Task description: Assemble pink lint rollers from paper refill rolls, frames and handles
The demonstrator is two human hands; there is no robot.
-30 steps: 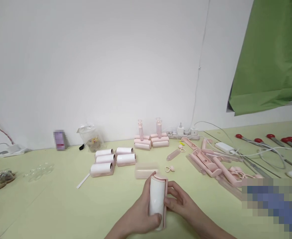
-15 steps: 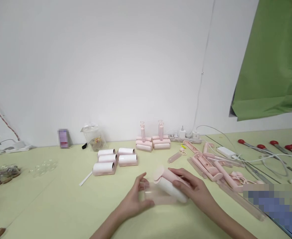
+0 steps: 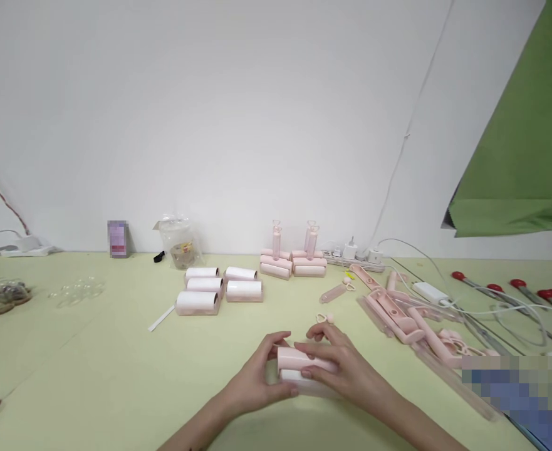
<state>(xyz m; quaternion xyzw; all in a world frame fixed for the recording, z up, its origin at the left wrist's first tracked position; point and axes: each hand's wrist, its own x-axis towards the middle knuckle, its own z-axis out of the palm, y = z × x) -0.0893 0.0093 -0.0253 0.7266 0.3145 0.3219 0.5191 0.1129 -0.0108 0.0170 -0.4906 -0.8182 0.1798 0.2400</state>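
Note:
A pink lint roller head with a white paper roll lies level in front of me, seated in a clear plastic cover. My left hand is closed round the cover's left end, thumb at the front and fingers behind. From the right, my right hand grips the roller from above, thumb on the white roll and index finger over the pink shell. Just beyond the right hand lies a small pink loop piece. My right palm hides the roller's right end.
Several white paper rolls in clear covers sit left of centre. Pink rollers with upright handles stand near the wall. On the right are loose pink handle parts, white cables and red-tipped rods. A bag rests at the back.
The roller, tilted above the cover before, now lies level in it. My right hand has moved down with it. The small pink loop piece behind the hand has come into sight.

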